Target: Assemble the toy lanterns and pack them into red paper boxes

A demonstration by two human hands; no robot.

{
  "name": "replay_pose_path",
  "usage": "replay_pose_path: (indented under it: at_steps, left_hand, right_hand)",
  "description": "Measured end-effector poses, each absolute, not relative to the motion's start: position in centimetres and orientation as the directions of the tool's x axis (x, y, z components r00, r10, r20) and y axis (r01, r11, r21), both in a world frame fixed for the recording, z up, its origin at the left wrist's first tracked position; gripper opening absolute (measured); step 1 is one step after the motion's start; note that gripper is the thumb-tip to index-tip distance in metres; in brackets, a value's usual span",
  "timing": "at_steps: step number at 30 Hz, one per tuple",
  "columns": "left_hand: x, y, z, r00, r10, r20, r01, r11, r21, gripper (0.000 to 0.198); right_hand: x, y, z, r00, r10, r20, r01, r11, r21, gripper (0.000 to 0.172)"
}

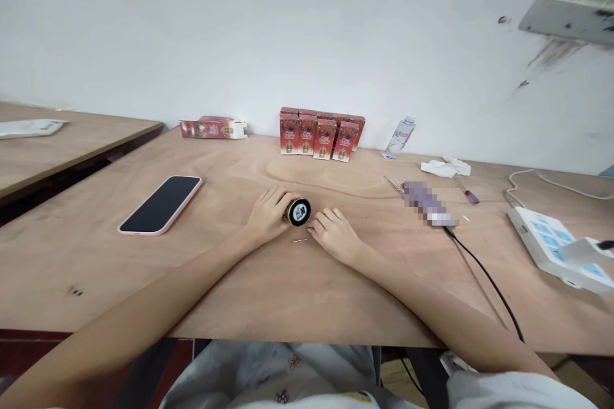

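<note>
My left hand (270, 216) is wrapped round a small round black-and-gold item (300, 212). It lies tipped so that its flat black end, with a pale round label, faces me. Close on its right, my right hand (334, 234) rests on the table with the fingers curled in a pinch. A thin pale sliver shows near those fingertips, too small to name. Between my wrists, just below the round item, a thin silvery metal piece (300, 240) lies on the wood.
Red printed boxes (326, 137) stand grouped by the wall, with an opened box (213, 128) to their left. A phone (162, 204) lies at left. Rightward are a tilted bottle (400, 138), tissue (444, 168), a screwdriver (470, 195), a cabled device (426, 203) and a power strip (542, 239).
</note>
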State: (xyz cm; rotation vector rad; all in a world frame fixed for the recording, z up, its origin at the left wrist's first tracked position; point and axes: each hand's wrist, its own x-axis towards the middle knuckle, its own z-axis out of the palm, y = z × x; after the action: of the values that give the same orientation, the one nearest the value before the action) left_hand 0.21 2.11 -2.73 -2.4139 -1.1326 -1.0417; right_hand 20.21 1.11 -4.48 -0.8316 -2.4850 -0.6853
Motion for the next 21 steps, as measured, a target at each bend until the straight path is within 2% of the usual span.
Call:
replay_pose_path:
  at_steps: [4,8,12,18,21]
  left_hand:
    - [0.2,2.2,-2.8,0.437,0.566,0.699,0.76,-0.648,0.051,0.024]
    - [0.1,2.2,-2.8,0.441,0.567,0.696,0.748,-0.661,0.065,0.022]
    - [0.4,1.8,-2.7,0.496,0.539,0.681,0.713,-0.7,0.034,0.022]
    - [1.3,0.9,-2.6,0.585,0.433,0.686,0.651,-0.755,-0.08,0.023]
    - [1.4,0.8,-2.6,0.586,0.434,0.685,0.649,-0.757,-0.077,0.022]
  right_hand:
    - [20.4,1.0,-4.3,-0.702,0.391,0.595,0.633,0.725,0.27,0.024]
    - [20.7,0.6,-3.8,-0.657,0.322,0.681,0.557,0.817,0.151,0.023]
    - [21.1,0.2,-3.5,-0.65,0.298,0.699,0.472,0.879,0.064,0.021]
    - [21.5,-0.1,-3.8,-0.566,0.285,0.773,0.508,0.859,0.055,0.016]
    - [21.5,-0.1,-4.1,-0.559,0.32,0.765,0.536,0.843,0.039,0.017]
